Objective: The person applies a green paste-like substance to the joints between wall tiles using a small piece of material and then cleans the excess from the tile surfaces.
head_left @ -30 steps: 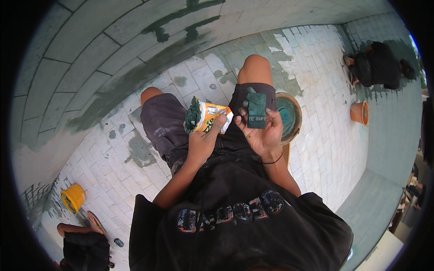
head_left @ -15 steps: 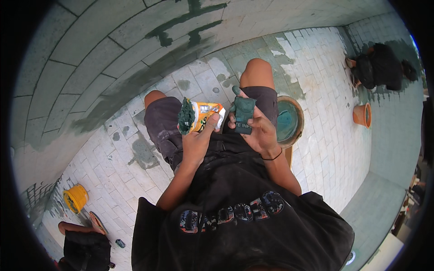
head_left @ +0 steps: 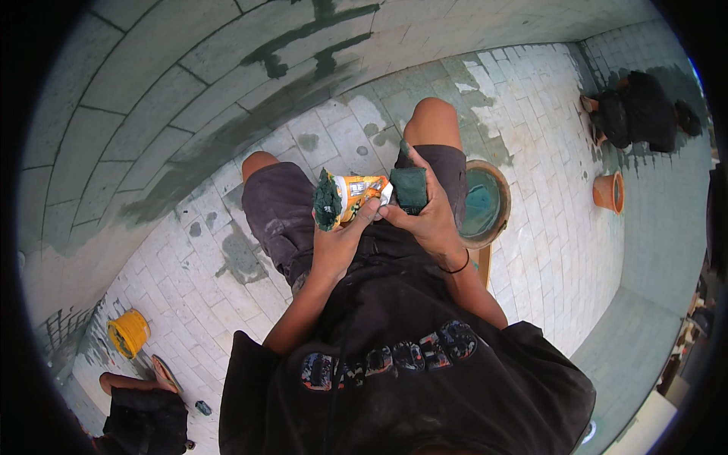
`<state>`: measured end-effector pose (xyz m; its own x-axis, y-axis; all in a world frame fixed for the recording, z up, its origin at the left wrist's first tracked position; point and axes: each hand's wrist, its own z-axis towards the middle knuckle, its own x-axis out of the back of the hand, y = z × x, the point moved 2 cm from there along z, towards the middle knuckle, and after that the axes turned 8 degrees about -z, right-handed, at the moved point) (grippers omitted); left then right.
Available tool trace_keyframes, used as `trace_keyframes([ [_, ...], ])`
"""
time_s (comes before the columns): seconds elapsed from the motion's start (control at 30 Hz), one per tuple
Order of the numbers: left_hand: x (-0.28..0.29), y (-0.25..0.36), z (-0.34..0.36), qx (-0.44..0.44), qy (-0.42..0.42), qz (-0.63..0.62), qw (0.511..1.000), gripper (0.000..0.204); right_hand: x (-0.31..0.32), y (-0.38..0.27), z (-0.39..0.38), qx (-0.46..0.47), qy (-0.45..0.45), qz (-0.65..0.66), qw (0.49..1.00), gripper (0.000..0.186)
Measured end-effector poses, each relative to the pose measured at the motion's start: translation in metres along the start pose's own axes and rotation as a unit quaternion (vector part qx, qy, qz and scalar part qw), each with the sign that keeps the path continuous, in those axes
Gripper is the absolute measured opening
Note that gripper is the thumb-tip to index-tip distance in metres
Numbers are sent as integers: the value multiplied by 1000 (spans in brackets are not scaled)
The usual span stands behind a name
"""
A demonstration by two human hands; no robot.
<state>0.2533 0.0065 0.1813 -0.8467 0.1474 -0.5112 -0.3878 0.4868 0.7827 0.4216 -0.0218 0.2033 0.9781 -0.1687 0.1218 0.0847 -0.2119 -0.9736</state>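
Observation:
My left hand [head_left: 336, 247] is closed around a crumpled orange-and-white packet [head_left: 358, 191], held sideways with thick dark green paste [head_left: 327, 199] bulging from its wide end. My right hand [head_left: 427, 226] grips a small, dark green rectangular pad [head_left: 408, 189]; its index finger reaches up along the pad's side, tipped with green, while the thumb is at the packet's folded white end. Both hands meet over my lap, between my knees. Just beyond my right leg stands a round basin [head_left: 497, 221] of greenish water.
Tiled floor and walls [head_left: 136, 91] carry green smears. An orange bucket [head_left: 608, 191] stands at the right, below a crouching co-worker [head_left: 637, 114] in dark clothes. At lower left are a yellow bucket [head_left: 127, 331] and another person [head_left: 144, 421] in flip-flops. A board lies under the basin.
My right hand has turned inward, bringing the pad more upright and its thumb over to the packet. My left hand shifted the packet left, then back right toward the pad.

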Motion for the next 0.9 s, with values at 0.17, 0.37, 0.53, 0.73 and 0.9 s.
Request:
trace_keyframes([
  [0.17,-1,-6,-2,43,-43,-63,996,35,8,4,4,-51,0,81,995,92],
  [0.37,-6,1,1,-7,-95,-68,993,33,12,-4,8,-46,-23,122,991,92],
  [0.53,-12,21,0,-20,-109,24,994,30,16,-18,5,-51,-16,191,980,93],
  [0.73,-19,21,1,-69,-97,-9,993,32,16,-13,5,-33,-25,232,972,93],
  [0.9,-19,16,0,-83,-63,28,994,30,13,-8,4,-46,-6,250,967,90],
])
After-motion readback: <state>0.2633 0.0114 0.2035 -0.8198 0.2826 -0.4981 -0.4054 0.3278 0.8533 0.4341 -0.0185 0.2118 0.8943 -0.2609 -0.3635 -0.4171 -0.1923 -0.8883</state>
